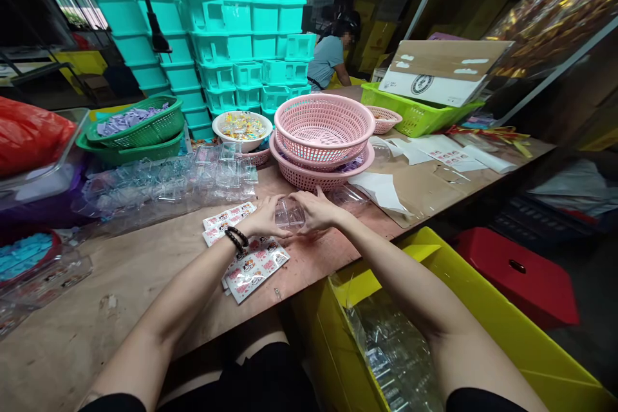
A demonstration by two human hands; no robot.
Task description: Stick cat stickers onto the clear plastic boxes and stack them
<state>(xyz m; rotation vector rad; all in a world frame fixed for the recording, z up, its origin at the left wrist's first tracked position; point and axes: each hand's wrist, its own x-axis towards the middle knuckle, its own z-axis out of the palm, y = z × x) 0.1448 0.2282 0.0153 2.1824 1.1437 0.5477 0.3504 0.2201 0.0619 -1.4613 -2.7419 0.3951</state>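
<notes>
Between my two hands is a clear plastic box (290,214), held just over the wooden table. My left hand (264,217) grips its left side, thumb toward me and fingers at the far edge. On the opposite side my right hand (315,211) closes around the box in the same way. Printed sticker sheets (258,268) with small cartoon figures lie under and beside my left wrist, which wears dark bead bracelets (236,239). Just beyond my hands stand stacked pink baskets (324,125).
Many clear plastic boxes (168,180) cover the table at left, near green baskets (132,132) and a white bowl (242,129) of small packets. A yellow bin (328,328) of clear plastic stands by my right arm. Behind rise turquoise bins (212,45); a person (328,61) sits farther back.
</notes>
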